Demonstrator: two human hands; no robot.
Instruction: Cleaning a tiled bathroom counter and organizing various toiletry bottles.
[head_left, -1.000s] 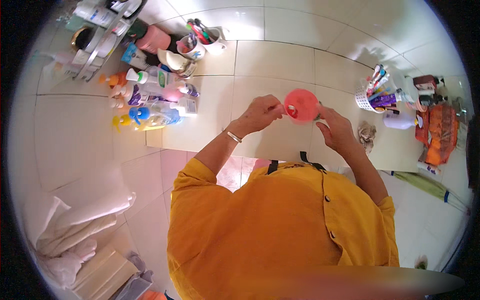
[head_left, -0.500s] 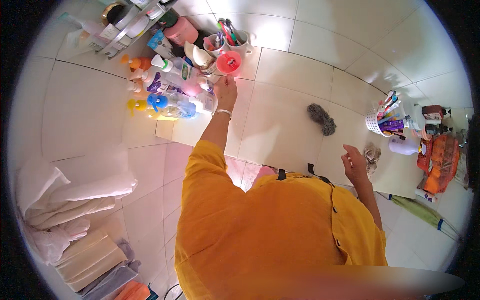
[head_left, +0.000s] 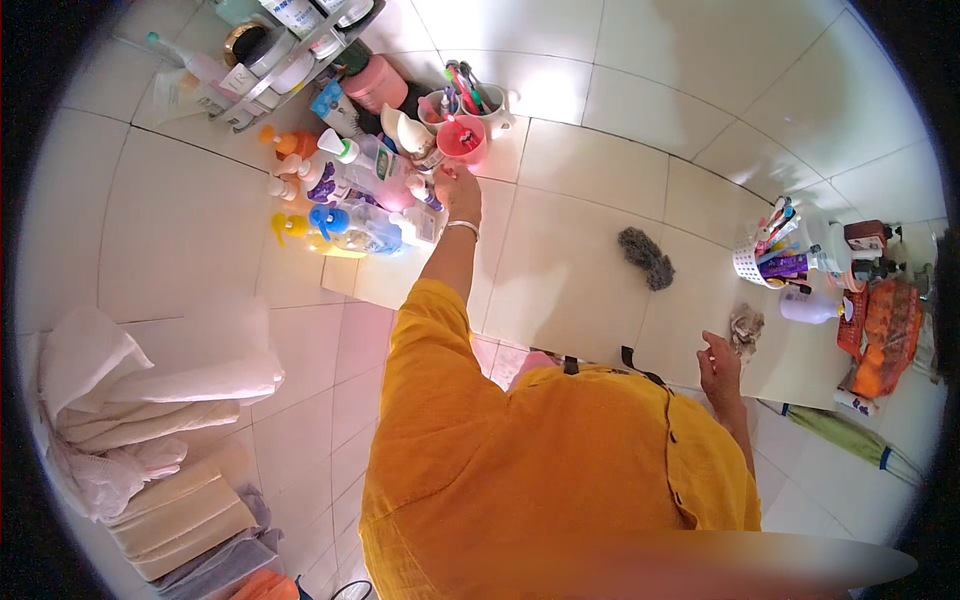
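Observation:
My left hand [head_left: 459, 194], a bangle at its wrist, reaches to the back left of the pale counter. Its fingers are curled together just below a pink cup [head_left: 461, 140] that has red things inside. Whether they grip the cup or something small is hidden. Beside this hand stand several pump bottles, one with a blue pump [head_left: 328, 220], and a white bottle [head_left: 415, 226]. My right hand [head_left: 720, 366] hovers at the counter's front edge with fingers apart, holding nothing. Closest to it is a crumpled cloth [head_left: 745, 331].
Mugs with brushes [head_left: 487, 103] stand behind the pink cup, under a corner shelf [head_left: 310, 75]. A grey scouring pad [head_left: 647, 259] lies mid-counter. At right are a white basket [head_left: 757, 268] of tubes, a white bottle [head_left: 809, 306] and an orange package [head_left: 887, 335].
The view has shifted slightly. My left hand stays by the pink cup, whose place among its neighbours looks slightly different. My right hand has lowered toward the counter's front edge.

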